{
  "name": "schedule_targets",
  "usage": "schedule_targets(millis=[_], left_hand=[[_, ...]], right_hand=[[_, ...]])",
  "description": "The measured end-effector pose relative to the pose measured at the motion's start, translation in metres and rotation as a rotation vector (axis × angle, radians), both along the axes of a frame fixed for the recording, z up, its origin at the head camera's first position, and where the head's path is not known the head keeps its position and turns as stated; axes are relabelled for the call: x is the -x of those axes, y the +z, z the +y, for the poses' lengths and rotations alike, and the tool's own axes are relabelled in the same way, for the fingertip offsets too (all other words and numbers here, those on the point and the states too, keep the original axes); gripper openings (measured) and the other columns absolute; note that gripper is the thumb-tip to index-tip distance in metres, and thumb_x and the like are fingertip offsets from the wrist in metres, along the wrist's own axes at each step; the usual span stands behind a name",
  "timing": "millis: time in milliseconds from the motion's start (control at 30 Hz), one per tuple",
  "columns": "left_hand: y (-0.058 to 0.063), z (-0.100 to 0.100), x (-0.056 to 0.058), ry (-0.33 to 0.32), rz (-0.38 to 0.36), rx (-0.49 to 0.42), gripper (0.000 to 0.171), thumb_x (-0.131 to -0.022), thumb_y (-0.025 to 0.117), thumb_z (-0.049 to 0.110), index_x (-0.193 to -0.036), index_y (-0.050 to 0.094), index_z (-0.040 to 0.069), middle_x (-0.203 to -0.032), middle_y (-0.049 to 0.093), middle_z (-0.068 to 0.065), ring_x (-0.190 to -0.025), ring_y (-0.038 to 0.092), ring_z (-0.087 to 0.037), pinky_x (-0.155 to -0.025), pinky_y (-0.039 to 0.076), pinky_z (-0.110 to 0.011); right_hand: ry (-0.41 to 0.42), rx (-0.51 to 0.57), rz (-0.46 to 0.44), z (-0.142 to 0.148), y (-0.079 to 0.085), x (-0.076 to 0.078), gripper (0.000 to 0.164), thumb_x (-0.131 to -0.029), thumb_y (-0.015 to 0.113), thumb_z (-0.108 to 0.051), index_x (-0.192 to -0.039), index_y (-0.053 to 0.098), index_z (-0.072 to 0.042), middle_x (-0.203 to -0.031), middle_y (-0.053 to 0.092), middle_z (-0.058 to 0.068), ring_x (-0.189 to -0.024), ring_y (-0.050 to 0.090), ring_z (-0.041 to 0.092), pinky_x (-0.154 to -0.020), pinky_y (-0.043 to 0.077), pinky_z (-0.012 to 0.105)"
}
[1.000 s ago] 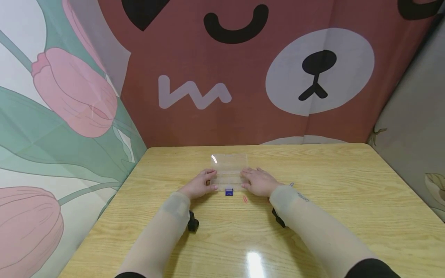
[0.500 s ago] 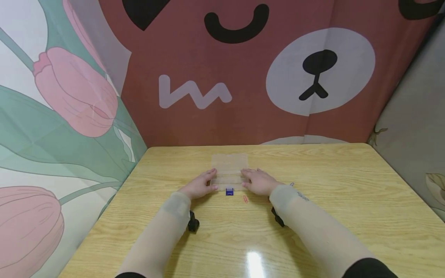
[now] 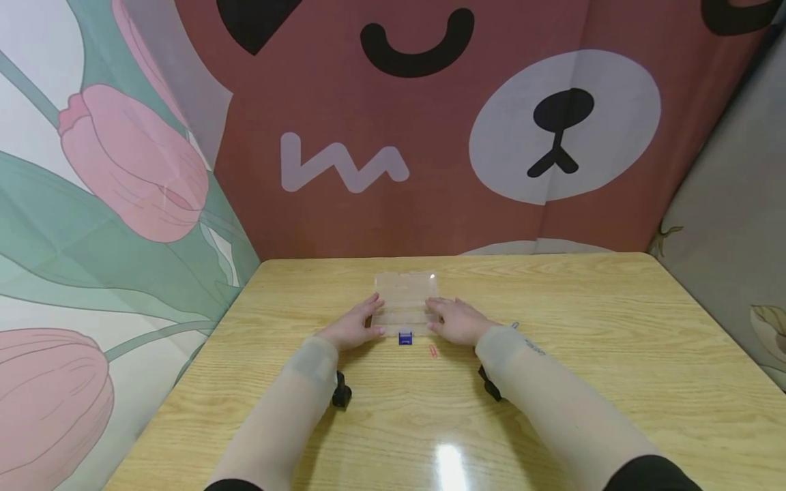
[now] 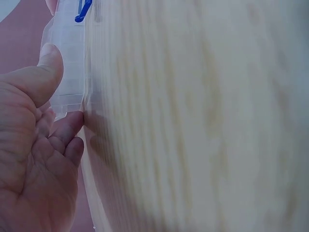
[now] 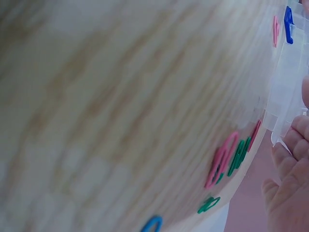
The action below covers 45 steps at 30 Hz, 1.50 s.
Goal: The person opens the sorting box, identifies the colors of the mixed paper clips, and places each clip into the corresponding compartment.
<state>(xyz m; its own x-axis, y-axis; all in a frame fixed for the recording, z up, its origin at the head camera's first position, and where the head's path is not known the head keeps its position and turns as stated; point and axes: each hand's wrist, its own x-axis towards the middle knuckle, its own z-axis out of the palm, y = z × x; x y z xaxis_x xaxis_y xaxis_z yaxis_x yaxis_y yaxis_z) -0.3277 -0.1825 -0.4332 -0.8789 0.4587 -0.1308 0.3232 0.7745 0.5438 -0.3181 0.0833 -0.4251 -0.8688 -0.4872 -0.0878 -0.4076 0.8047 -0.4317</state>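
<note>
A clear plastic box (image 3: pixel 404 319) with a blue latch (image 3: pixel 405 338) on its front sits in mid-table, its clear lid (image 3: pixel 405 290) laid back behind it. My left hand (image 3: pixel 351 327) holds the left end; in the left wrist view the thumb lies along the box (image 4: pixel 70 67) and other fingers bend by its corner. At the opposite end my right hand (image 3: pixel 459 322) holds the box, thumb toward the front and fingers along the side. The right wrist view shows only part of that hand (image 5: pixel 292 169). No contents can be made out inside.
A pink paper clip (image 3: pixel 432 351) lies just in front of the box. Beside the right hand are more paper clips: pink (image 5: pixel 222 159), green (image 5: pixel 236 157) and blue (image 5: pixel 153 223). The wooden table (image 3: pixel 393 423) ends at a printed cloth (image 3: pixel 344 225).
The glare on the lid has shifted from its upper left to its upper right, so the lid's tilt seems slightly different. Both hands have stayed almost still at the box's ends.
</note>
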Motion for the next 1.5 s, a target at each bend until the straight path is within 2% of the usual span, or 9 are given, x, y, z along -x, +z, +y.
schedule_targets(millis=[267, 433, 667, 833, 1000, 1233, 1500], left_hand=[[-0.002, 0.002, 0.001, -0.013, -0.006, -0.023, 0.068, -0.097, 0.059, 0.030, -0.152, 0.027, 0.008, -0.160, 0.013, -0.007, -0.146, 0.014, -0.028, -0.117, 0.016, -0.045], [-0.003, 0.003, 0.000, -0.013, -0.014, -0.042, 0.067, -0.097, 0.059, 0.029, -0.152, 0.027, 0.008, -0.160, 0.013, -0.008, -0.145, 0.014, -0.029, -0.116, 0.017, -0.046], [-0.002, 0.002, 0.000, -0.007, -0.017, -0.055, 0.068, -0.097, 0.059, 0.028, -0.153, 0.025, 0.009, -0.160, 0.013, -0.008, -0.145, 0.014, -0.030, -0.116, 0.016, -0.047], [-0.002, -0.001, 0.001, -0.015, -0.005, -0.042, 0.068, -0.097, 0.058, 0.028, -0.153, 0.025, 0.009, -0.160, 0.013, -0.009, -0.145, 0.014, -0.030, -0.116, 0.017, -0.047], [0.000, -0.003, -0.001, -0.028, 0.006, -0.048, 0.066, -0.097, 0.059, 0.025, -0.152, 0.027, 0.005, -0.159, 0.015, -0.013, -0.145, 0.015, -0.032, -0.116, 0.017, -0.047], [-0.001, -0.004, 0.000, -0.023, -0.011, -0.045, 0.066, -0.097, 0.060, 0.024, -0.152, 0.028, 0.006, -0.159, 0.015, -0.013, -0.145, 0.015, -0.032, -0.116, 0.016, -0.047], [-0.004, -0.003, 0.005, 0.002, -0.033, -0.024, 0.069, -0.096, 0.060, 0.029, -0.153, 0.026, 0.012, -0.160, 0.013, -0.006, -0.145, 0.014, -0.027, -0.117, 0.017, -0.044]], right_hand=[[0.016, -0.009, -0.011, 0.005, -0.001, 0.000, 0.060, -0.102, 0.049, -0.031, -0.152, 0.027, -0.007, -0.157, 0.023, 0.011, -0.144, 0.020, 0.029, -0.117, 0.013, 0.048], [0.015, 0.032, -0.018, 0.012, 0.003, -0.005, 0.063, -0.101, 0.050, -0.034, -0.153, 0.025, -0.011, -0.159, 0.016, 0.011, -0.144, 0.017, 0.033, -0.115, 0.018, 0.051], [-0.065, 0.092, 0.040, 0.027, 0.020, -0.014, 0.058, -0.098, 0.057, -0.033, -0.148, 0.038, -0.010, -0.149, 0.039, 0.016, -0.135, 0.037, 0.036, -0.109, 0.030, 0.053], [-0.080, 0.077, 0.054, 0.047, 0.027, -0.019, 0.052, -0.097, 0.058, -0.029, -0.142, 0.046, -0.005, -0.143, 0.044, 0.020, -0.130, 0.042, 0.039, -0.106, 0.035, 0.055], [-0.096, 0.046, 0.079, 0.070, 0.026, -0.019, 0.041, -0.096, 0.060, -0.021, -0.132, 0.056, -0.001, -0.134, 0.052, 0.020, -0.121, 0.051, 0.037, -0.098, 0.042, 0.053], [-0.149, -0.008, 0.076, 0.094, 0.021, -0.016, 0.024, -0.092, 0.066, -0.017, -0.109, 0.068, -0.001, -0.107, 0.065, 0.013, -0.100, 0.060, 0.031, -0.087, 0.049, 0.048], [-0.164, -0.043, 0.086, 0.121, 0.012, -0.014, 0.013, -0.086, 0.068, -0.004, -0.098, 0.070, -0.002, -0.098, 0.068, 0.011, -0.098, 0.062, 0.034, -0.087, 0.049, 0.050]])
